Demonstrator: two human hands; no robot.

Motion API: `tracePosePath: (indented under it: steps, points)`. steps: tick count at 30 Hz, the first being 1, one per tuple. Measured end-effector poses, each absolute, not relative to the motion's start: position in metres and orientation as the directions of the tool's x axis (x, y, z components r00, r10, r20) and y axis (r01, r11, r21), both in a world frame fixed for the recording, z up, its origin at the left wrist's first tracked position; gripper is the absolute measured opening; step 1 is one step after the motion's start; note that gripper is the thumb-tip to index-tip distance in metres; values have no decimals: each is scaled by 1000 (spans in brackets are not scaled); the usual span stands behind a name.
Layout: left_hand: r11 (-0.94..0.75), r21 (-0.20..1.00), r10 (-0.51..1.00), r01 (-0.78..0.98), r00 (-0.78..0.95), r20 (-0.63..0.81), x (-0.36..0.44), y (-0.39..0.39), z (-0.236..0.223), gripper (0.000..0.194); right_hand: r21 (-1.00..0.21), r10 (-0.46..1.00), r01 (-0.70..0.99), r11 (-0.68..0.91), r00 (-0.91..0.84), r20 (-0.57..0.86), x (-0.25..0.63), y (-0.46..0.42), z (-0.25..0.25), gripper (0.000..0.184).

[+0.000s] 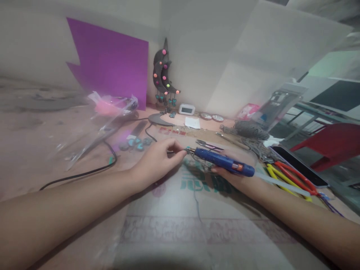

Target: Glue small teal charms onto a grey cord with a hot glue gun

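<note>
My right hand [234, 178] is wrapped around a blue glue gun [219, 160], and a long pale glue stick [282, 183] juts from its rear end. The gun's metal tip points left, toward the fingertips of my left hand [157, 161]. There, thumb and fingers are pinched together on something small; a bit of teal shows at the tip, but its kind is hidden. A thin grey yarn strand [196, 204] hangs down onto the printed sheet [163, 232] below my hands.
Grey yarn [250, 130], orange-handled scissors [298, 178], yellow handles [277, 178] and a phone [299, 166] lie right. Teal pieces [136, 143] and a black cord [84, 173] lie left. Behind are a grey crescent [161, 119], moon hanging [159, 71], small clock [186, 109] and purple board [112, 67].
</note>
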State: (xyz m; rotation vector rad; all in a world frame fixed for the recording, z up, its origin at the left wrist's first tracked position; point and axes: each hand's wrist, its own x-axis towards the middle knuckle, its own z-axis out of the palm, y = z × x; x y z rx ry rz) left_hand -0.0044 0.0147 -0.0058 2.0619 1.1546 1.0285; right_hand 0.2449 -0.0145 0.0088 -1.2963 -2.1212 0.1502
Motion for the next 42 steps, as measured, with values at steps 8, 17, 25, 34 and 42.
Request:
tracePosePath:
  steps: [8,17,25,34,42]
  points:
    - [-486,751,869,448,338,361,-5,15,-7,13,-415,838,758,503,-309,451,245,-15,8,20]
    - [-488,754,867,440,344,360,-4,14,-5,12,-428,859,771,472,-292,421,246,-15,9,22]
    - [-498,745,863,445,340,374,-4,15,-7,12,-414,846,767,491,-306,436,245,-16,10,23]
    - [-488,753,867,441,343,361,-5,14,-6,13,-411,841,765,495,-303,448,243,-16,12,25]
    - [-491,748,866,447,338,368,-5,14,-5,12,-384,829,775,502,-303,470,244,-17,12,23]
